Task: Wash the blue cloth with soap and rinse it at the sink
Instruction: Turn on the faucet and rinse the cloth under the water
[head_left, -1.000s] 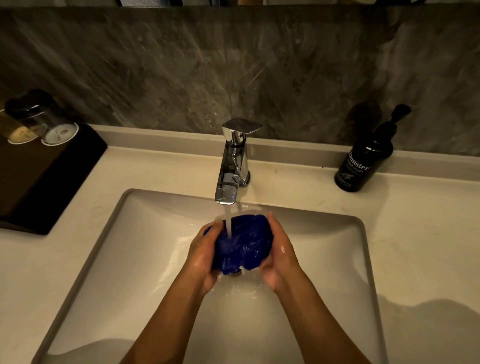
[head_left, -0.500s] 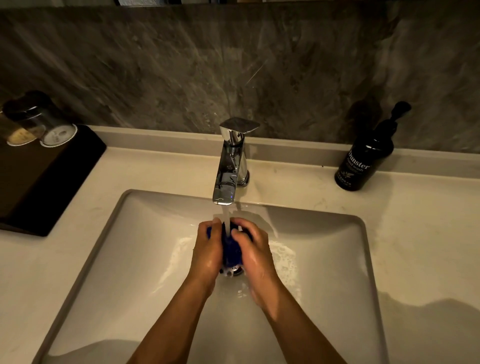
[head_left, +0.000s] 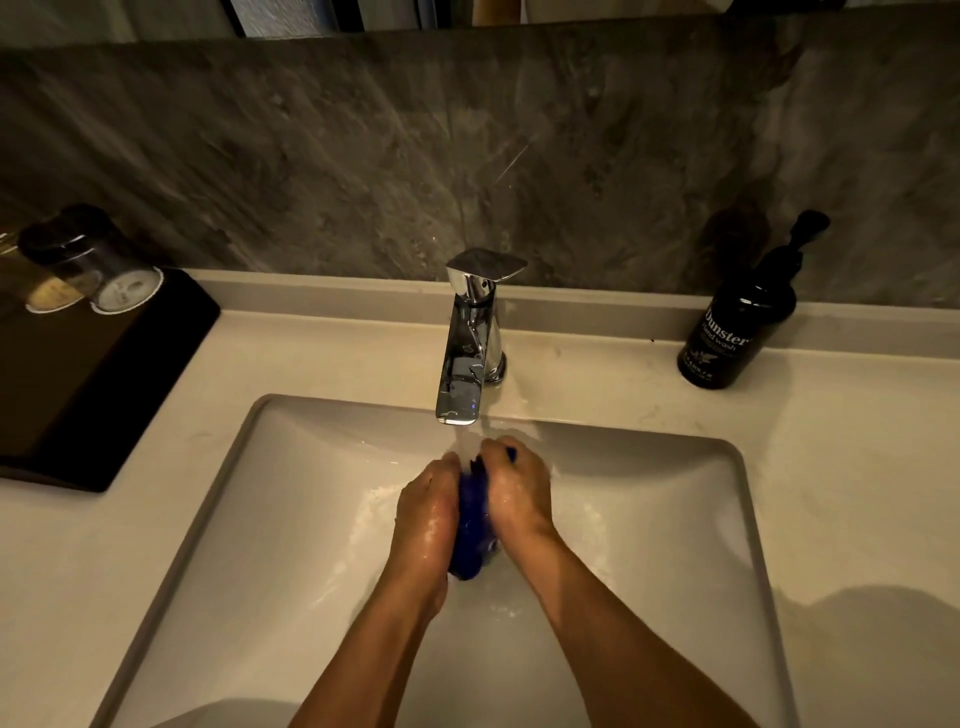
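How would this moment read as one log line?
phase: rinsing | both hands squeeze wadded blue cloth | chrome faucet running

Cloth (head_left: 470, 525): deep blue, no pattern seen. Sink basin (head_left: 291, 519): plain off-white, grey rim line. Countertop (head_left: 841, 467): cream, faintly speckled. Backsplash (head_left: 363, 156) across the upper frame: grey-brown marble, diagonal veining. Faucet (head_left: 470, 343): mirror chrome, a small blue glint noted near the spout. Soap bottle (head_left: 732, 327), right: black with white lettering, black pump. Tray (head_left: 78, 379), left: black. Glasses (head_left: 88, 260), upper left: clear, dark bases, white paper caps.
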